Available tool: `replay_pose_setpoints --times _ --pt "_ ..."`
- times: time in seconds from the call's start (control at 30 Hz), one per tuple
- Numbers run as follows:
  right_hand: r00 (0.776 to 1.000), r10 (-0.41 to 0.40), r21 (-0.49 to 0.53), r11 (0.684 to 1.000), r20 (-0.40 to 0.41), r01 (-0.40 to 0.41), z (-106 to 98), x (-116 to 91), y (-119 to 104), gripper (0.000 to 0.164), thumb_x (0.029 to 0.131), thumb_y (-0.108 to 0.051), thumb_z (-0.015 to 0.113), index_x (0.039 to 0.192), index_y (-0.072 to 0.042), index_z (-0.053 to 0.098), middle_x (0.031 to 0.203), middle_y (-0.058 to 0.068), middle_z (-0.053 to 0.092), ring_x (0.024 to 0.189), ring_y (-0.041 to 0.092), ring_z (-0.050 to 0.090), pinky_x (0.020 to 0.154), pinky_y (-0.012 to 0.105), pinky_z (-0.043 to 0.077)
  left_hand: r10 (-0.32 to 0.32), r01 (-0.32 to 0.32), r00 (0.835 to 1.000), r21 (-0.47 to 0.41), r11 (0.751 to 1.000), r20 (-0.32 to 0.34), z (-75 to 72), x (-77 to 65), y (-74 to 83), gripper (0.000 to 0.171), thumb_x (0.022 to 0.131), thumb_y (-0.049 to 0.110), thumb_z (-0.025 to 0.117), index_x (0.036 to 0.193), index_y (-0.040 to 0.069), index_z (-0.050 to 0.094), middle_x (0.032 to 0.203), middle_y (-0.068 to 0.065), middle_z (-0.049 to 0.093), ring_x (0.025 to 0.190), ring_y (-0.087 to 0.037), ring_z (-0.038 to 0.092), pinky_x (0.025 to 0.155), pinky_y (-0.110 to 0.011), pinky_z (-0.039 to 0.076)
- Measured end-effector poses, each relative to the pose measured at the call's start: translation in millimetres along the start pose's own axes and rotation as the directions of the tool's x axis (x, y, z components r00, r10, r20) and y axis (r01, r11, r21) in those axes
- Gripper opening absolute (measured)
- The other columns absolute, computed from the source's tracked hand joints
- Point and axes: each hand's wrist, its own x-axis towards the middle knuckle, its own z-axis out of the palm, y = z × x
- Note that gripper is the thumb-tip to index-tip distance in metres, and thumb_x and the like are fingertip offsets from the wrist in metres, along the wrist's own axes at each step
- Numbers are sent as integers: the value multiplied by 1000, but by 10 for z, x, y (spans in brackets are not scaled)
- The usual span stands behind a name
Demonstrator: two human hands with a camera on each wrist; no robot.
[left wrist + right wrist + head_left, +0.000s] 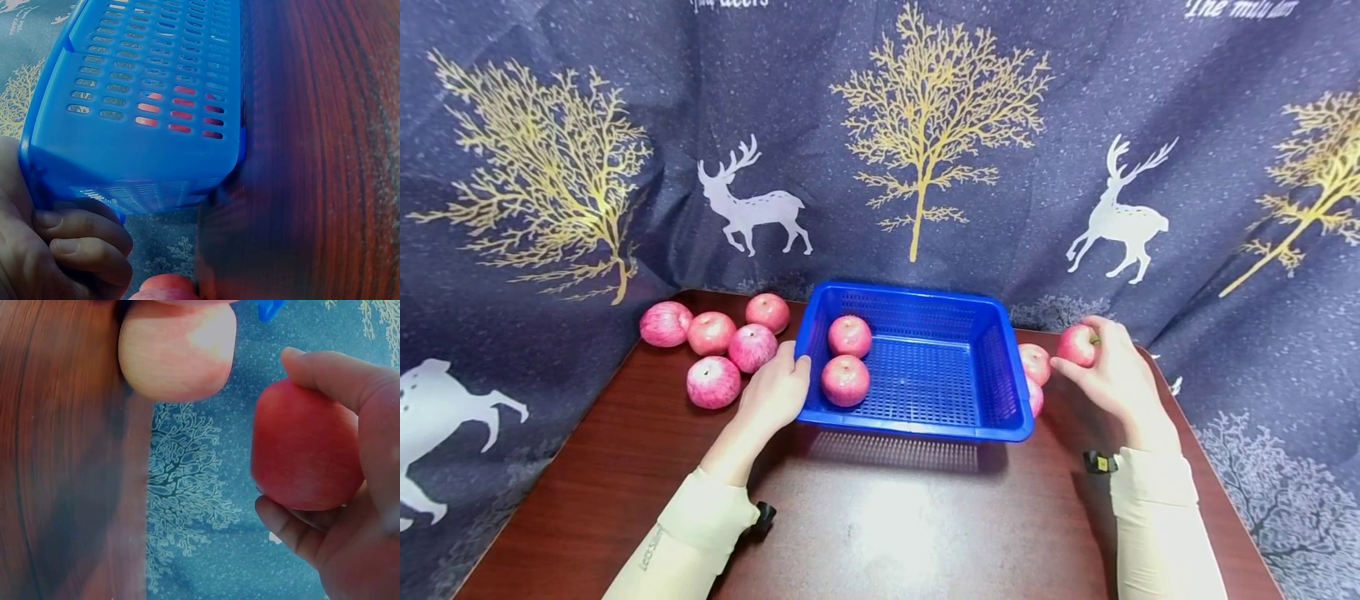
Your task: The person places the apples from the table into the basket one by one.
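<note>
A blue plastic basket stands at the back of the table, with two apples in its left part. My left hand grips the basket's left rim; in the left wrist view its curled fingers hook under that rim. To the right of the basket, my right hand holds a red apple between thumb and fingers. The right wrist view shows this apple apart from a paler apple. That paler apple and another one, partly hidden by the basket, sit against its right side.
Several apples lie in a group left of the basket, close to my left hand. The brown wooden table ends at a back edge against a dark cloth printed with trees and deer.
</note>
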Motion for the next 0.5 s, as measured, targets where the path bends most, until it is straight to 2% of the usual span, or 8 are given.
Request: replay_pose_setpoints --times 0.5 --pt "999 -24 25 999 -40 25 -14 19 -236 79 76 -55 78 136 -14 47 126 16 52 105 36 55 81 57 45 -15 15 1000 -1 1000 6 -3 4 -5 47 104 42 34 139 13 44 133 -13 57 116 -36 56 92 -57 44"
